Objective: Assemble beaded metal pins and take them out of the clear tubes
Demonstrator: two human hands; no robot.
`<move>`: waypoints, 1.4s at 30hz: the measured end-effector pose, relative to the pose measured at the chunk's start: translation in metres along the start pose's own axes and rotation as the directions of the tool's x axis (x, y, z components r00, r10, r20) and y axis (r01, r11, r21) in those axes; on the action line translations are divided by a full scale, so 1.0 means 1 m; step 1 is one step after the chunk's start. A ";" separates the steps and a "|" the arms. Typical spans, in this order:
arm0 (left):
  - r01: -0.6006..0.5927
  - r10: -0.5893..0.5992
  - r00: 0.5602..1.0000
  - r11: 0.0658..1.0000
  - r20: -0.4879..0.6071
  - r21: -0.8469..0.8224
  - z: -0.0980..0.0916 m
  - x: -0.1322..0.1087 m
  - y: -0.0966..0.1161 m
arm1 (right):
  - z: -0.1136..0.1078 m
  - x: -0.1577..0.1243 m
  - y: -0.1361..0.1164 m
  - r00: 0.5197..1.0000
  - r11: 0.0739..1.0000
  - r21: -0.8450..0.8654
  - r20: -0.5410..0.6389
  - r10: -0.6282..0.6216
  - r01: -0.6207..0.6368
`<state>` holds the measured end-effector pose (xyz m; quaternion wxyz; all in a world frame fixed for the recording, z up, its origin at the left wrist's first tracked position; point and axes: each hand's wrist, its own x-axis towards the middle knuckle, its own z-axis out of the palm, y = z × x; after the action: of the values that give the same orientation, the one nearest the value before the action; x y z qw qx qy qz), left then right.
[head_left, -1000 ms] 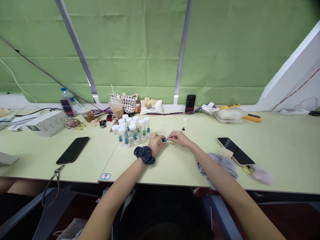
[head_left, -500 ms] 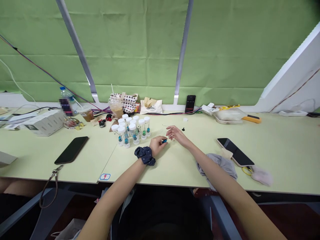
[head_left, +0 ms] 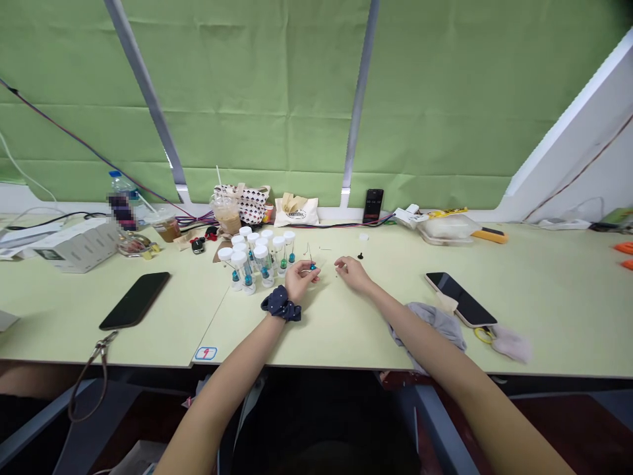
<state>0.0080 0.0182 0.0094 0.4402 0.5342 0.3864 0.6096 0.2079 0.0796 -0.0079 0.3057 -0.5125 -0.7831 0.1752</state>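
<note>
Navy dotted scrunchie [head_left: 281, 304], white-capped vials [head_left: 254, 258], seemingly blue bead [head_left: 312, 266].

We take this for an office or shared workroom turned assembly bench — a long pale-green desk [head_left: 148, 330] along a window wall, green roller blinds [head_left: 257, 99] drawn down. Cables [head_left: 341, 224] run along the sill. We note a cluster of white-capped vials [head_left: 257, 257], phones [head_left: 134, 301] lying flat, an iced drink cup [head_left: 227, 214], a white carton [head_left: 74, 245] — personal clutter beside small-parts work.
</note>
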 end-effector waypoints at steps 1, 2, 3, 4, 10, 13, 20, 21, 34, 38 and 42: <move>0.005 -0.005 1.000 1.000 -0.001 -0.006 0.000 0.000 -0.001 | 0.000 0.004 -0.001 1.000 0.999 -0.043 0.005 0.014 -0.013; 0.011 -0.011 1.000 1.000 -0.001 -0.012 0.000 0.000 -0.001 | 0.000 0.010 -0.001 0.999 0.996 -0.080 0.018 0.029 -0.027; 0.016 -0.016 1.000 1.000 -0.001 -0.018 0.000 0.000 -0.001 | 0.000 0.016 -0.002 0.998 0.993 -0.112 0.035 0.045 -0.041; 0.020 -0.020 1.000 1.000 0.000 -0.023 0.000 0.000 -0.002 | 0.000 0.024 -0.003 0.997 0.989 -0.140 0.054 0.063 -0.055; 0.036 -0.036 0.999 0.998 0.003 -0.051 -0.001 0.000 -0.003 | 0.007 0.073 -0.015 0.990 0.946 -0.308 0.059 0.130 -0.106; 0.031 -0.032 0.999 0.998 -0.003 -0.050 -0.003 0.001 -0.004 | 0.014 0.088 -0.020 0.985 0.927 -0.349 0.054 0.165 -0.136; 0.042 -0.042 0.999 0.998 0.007 -0.041 -0.005 0.001 -0.003 | 0.022 0.096 -0.022 0.966 0.906 -0.367 0.061 0.252 -0.213; 0.044 -0.044 0.999 0.998 0.005 -0.040 -0.005 0.001 -0.003 | 0.022 0.096 -0.022 0.963 0.904 -0.368 0.069 0.259 -0.217; 0.037 -0.037 0.999 0.999 0.001 -0.035 -0.008 0.002 -0.003 | -0.003 0.051 -0.006 0.969 0.968 -0.057 0.002 0.246 -0.246; 0.042 -0.042 0.999 0.999 0.009 -0.012 -0.008 0.002 -0.001 | -0.018 0.034 -0.009 0.959 0.953 0.113 -0.012 0.283 -0.280; 0.038 -0.038 0.999 0.999 0.011 0.007 -0.008 0.002 -0.002 | -0.030 0.021 -0.013 0.959 0.895 0.347 0.068 0.274 -0.280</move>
<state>-0.0001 0.0202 0.0070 0.4521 0.5317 0.3959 0.5968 0.2127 0.0925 0.0288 0.3578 -0.5538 -0.6607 0.3588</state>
